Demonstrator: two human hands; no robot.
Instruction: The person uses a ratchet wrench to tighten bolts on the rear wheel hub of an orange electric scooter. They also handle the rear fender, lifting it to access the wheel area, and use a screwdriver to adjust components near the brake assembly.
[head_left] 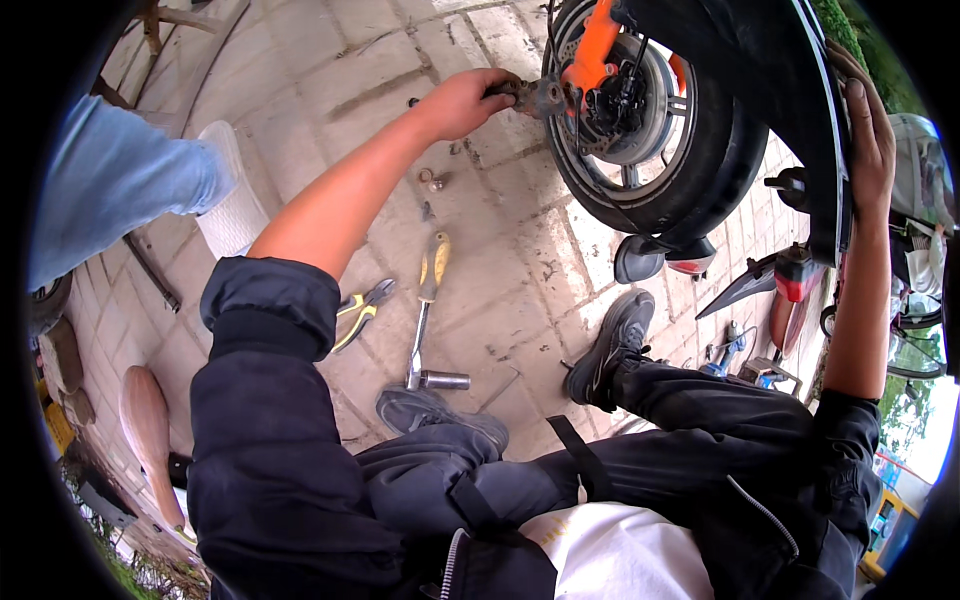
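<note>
My left hand (468,104) is closed on a dirty, dark metal bracket (540,97), thumb and fingers pinching its left end. The bracket's other end reaches the wheel (690,180) of a motorbike or scooter, beside its brake disc and orange arm (594,45). Whether it is fastened there I cannot tell. My right hand (872,150) lies along the edge of the black body panel (800,90), its fingers stretched out against it. Below my left hand, a yellow-handled ratchet wrench (431,280) with a long socket (446,380) lies on the paving by my shoe.
Pliers with yellow grips (360,314) and small metal parts (431,180) lie on the brick paving (500,270). Another person's leg in jeans (125,190) and white shoe (236,190) stand at the left. A blue metal tool (735,345) is at the right.
</note>
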